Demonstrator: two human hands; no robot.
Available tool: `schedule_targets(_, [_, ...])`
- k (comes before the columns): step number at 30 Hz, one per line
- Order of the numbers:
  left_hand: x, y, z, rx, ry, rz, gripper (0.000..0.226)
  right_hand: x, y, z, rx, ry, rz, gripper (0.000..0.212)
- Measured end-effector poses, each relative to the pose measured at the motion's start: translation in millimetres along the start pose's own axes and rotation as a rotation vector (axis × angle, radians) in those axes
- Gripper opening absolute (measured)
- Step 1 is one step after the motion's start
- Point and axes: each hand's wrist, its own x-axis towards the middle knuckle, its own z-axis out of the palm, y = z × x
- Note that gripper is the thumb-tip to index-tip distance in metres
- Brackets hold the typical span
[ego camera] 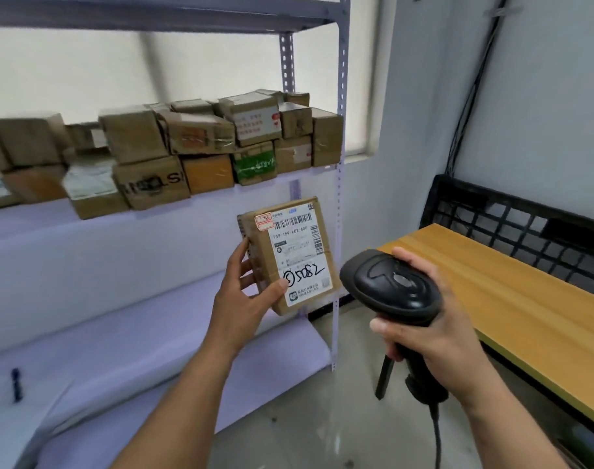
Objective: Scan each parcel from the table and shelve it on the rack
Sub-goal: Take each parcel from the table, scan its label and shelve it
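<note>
Right hand (434, 323): fingers wrapped tight round the black scanner (390, 286), head aimed left at the parcel, cord (436, 434) hanging down.
Left hand (241, 292): thumb on the label, fingers behind, pinching the parcel (289, 252) upright in the air, off the desk, before the rack's right post.
Desk (525, 299): wooden top at right, left corner just behind the scanner; black crate (492, 214) beyond its far edge.
Rack (341, 79): middle shelf crowded with stacked boxes (201, 140) up to its right end; dark pen (16, 384) on a lower shelf, far left.

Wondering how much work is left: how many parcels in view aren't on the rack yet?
1: the parcel gripped in the left hand, held up before the rack, beside the scanner in the right hand. Others may lie out of view.
</note>
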Motion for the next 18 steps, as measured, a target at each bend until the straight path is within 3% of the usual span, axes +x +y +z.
schedule_targets(9, [14.2,17.5,-135.8,-0.006,0.246,0.066,0.071,44.5,-6.5,97.2,0.088,-0.136,-0.024,0.082])
schedule_targets(18, [42.3,-6.5,-291.0,0.016,0.520,-0.016,0.067,89.2,-0.3,220.2,0.046,-0.202,-0.022,0.083])
